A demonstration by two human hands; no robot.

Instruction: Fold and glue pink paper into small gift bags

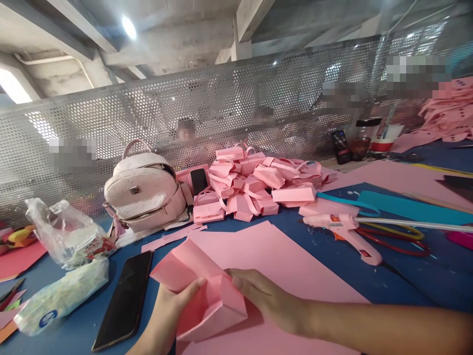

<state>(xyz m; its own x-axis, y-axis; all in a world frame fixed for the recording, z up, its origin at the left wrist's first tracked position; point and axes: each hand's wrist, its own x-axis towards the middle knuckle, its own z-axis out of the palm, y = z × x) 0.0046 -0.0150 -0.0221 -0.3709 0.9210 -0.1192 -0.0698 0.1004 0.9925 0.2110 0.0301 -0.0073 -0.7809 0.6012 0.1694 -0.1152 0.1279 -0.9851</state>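
1. Box, pink paper, half folded and tilted, over the near left part of the sheet; cannot tell if touching it.
2. Gripped on its left side by the left hand, with thumb on the inside face.
3. Held at its right edge by the right hand, with fingers partly hidden behind the paper.
4. Left of the sheet: phone, dark-screened; farther left, packet and plastic bag.
5. Behind the sheet: heap of folded pink paper; behind and to its left, backpack.
6. Right of the sheet: glue gun, lying on its side on the blue table.
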